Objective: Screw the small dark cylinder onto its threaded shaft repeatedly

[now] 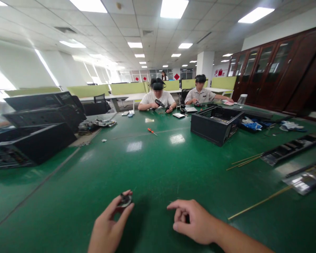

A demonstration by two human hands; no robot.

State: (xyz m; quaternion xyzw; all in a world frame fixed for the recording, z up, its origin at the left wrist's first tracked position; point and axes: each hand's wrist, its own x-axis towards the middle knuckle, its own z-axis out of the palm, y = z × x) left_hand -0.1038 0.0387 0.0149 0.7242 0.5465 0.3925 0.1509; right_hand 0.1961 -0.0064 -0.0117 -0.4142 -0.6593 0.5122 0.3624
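Note:
My left hand (112,221) grips a small round part (125,200), dark with a pale silvery face, between thumb and fingertips above the green table (152,165). Its exact kind is too small and blurred to make out. To the right, my right hand (192,219) hovers over the tabletop with the index finger stretched out towards the left. The thumb stands apart from that finger while the other fingers curl in, and nothing shows in its grasp. A wide gap separates the two hands.
An orange-handled screwdriver (151,131) lies mid-table. Black computer cases (210,128) stand at right and left. Thin yellowish rods (260,203) and dark trays (292,149) lie on the right. Across the table, one person (158,96) holds a power drill (159,103); another person (201,93) sits alongside.

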